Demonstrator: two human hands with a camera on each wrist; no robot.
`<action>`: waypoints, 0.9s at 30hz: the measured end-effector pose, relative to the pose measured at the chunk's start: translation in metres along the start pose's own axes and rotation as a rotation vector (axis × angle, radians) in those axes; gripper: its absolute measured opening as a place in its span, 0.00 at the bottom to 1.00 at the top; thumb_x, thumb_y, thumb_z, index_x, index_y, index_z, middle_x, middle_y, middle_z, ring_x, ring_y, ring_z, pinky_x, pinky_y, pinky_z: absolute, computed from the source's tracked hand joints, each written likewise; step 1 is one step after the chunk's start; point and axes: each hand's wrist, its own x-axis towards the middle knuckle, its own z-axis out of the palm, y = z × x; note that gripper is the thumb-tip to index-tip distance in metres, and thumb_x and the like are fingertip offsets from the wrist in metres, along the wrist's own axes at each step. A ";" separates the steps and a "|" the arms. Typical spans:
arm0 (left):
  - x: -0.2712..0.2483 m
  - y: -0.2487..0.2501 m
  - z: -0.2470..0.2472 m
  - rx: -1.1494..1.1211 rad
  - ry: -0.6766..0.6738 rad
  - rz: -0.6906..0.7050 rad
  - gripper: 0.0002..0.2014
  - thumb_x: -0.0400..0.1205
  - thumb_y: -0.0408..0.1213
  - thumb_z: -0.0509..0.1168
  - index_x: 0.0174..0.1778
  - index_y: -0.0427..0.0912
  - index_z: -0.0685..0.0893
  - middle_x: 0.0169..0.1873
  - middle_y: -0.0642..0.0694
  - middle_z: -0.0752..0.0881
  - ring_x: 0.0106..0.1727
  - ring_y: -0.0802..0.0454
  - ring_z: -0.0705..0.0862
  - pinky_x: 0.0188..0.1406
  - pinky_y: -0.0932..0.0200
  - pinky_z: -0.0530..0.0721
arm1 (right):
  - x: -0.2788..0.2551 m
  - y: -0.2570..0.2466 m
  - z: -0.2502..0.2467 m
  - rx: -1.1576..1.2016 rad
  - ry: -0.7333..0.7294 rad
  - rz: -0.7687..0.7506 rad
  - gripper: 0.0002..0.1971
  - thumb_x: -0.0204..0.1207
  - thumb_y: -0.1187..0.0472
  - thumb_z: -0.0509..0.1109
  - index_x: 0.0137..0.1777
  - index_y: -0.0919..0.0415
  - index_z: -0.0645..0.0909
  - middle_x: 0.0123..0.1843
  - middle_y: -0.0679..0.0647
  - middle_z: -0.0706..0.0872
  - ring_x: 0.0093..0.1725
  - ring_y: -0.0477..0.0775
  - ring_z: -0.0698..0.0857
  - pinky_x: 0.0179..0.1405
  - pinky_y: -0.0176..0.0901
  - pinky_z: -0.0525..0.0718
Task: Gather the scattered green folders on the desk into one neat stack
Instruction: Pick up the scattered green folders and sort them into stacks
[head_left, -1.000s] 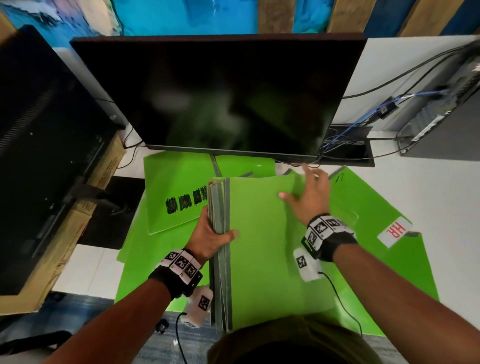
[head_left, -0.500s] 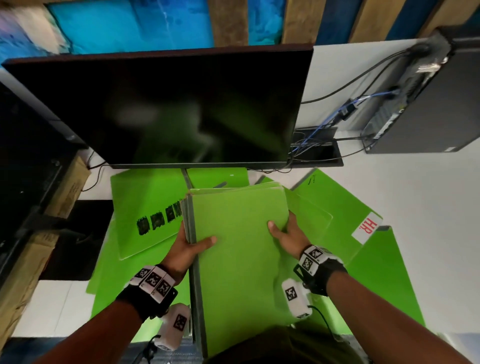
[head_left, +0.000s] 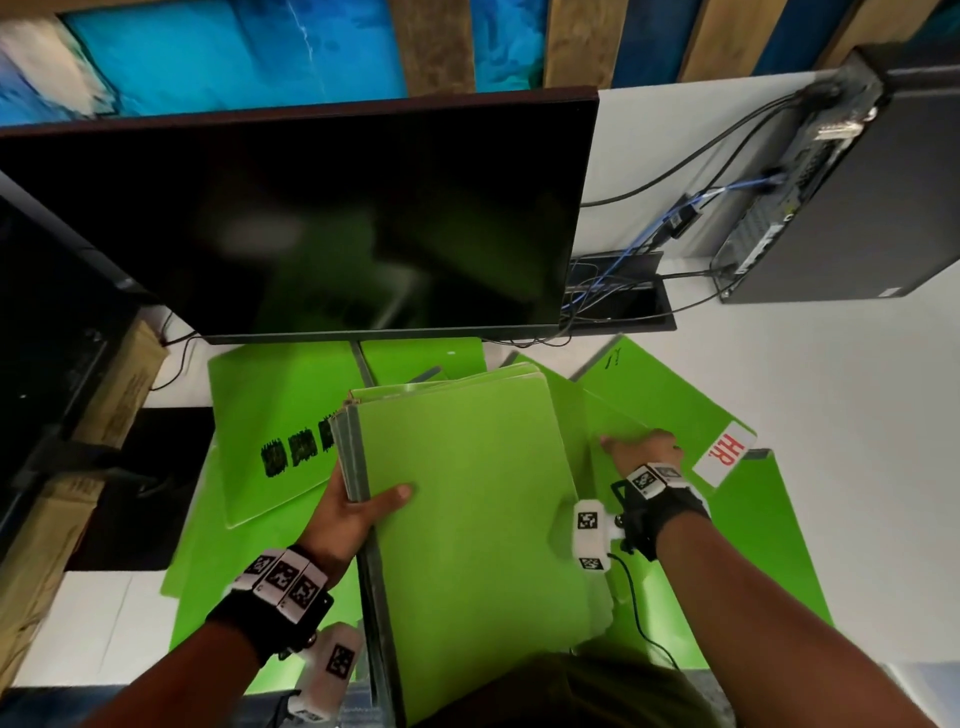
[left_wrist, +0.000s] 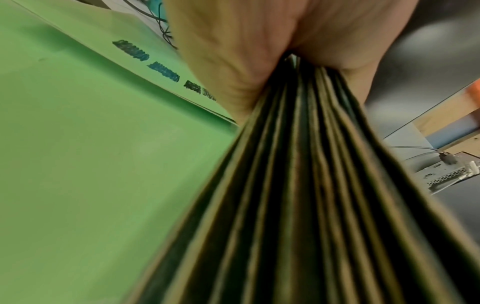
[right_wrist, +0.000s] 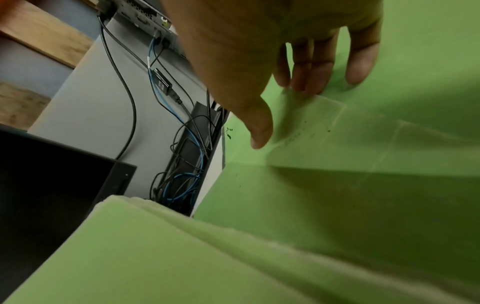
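From the head view, the only writing I can read is a white label with red letters "HR." (head_left: 726, 453) stuck on a green folder lying at the right of the desk (head_left: 857, 415); a second folder on the left carries black scribbled blocks (head_left: 291, 451) that I cannot read, and a small pen mark sits near the far corner of the HR folder. My left hand (head_left: 353, 512) grips the spine side of a stack of green folders (head_left: 467, 519), thumb on the top cover, fingers hidden below; the stack is lifted over the loose folders. I cannot count the loose ones exactly, since they overlap, but at least four separate green sheets show around the stack. My right hand (head_left: 644, 449) lies with relaxed fingers on the folder just right of the stack, holding nothing. One dark monitor (head_left: 311, 218) stands behind, its stand leg (head_left: 363, 364) coming down among the folders; a second black screen (head_left: 52, 322) and a cardboard box (head_left: 114, 384) are at the left, a computer case (head_left: 841, 208) with blue and black cables (head_left: 675, 218) at the right. In the left wrist view, my grip pinches the stack's edges (left_wrist: 298, 164), many layers fanning out, with the scribbled folder (left_wrist: 103, 144) beneath. In the right wrist view, my fingers (right_wrist: 311, 67) hang straight, tips touching a clear pocket (right_wrist: 324, 133) on the green folder, beside a cable tray (right_wrist: 189, 154).
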 end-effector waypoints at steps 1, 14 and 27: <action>0.001 0.000 0.001 0.003 0.000 -0.001 0.47 0.53 0.48 0.86 0.69 0.52 0.75 0.55 0.54 0.90 0.55 0.52 0.89 0.60 0.47 0.84 | 0.001 -0.002 -0.002 -0.035 -0.034 -0.010 0.45 0.67 0.46 0.79 0.75 0.72 0.64 0.72 0.68 0.73 0.70 0.68 0.75 0.69 0.56 0.76; 0.004 -0.003 0.001 0.024 0.048 -0.008 0.31 0.70 0.28 0.76 0.67 0.52 0.76 0.54 0.54 0.90 0.54 0.56 0.89 0.58 0.51 0.84 | 0.013 -0.007 -0.015 0.222 -0.382 0.007 0.34 0.67 0.50 0.79 0.71 0.63 0.75 0.70 0.64 0.78 0.62 0.64 0.81 0.48 0.53 0.84; 0.004 0.003 -0.001 0.022 0.024 -0.024 0.45 0.55 0.48 0.85 0.69 0.52 0.75 0.58 0.50 0.89 0.59 0.49 0.88 0.63 0.43 0.83 | 0.051 0.033 -0.071 0.200 0.040 -0.023 0.26 0.81 0.55 0.64 0.72 0.74 0.70 0.71 0.70 0.76 0.71 0.68 0.76 0.68 0.56 0.73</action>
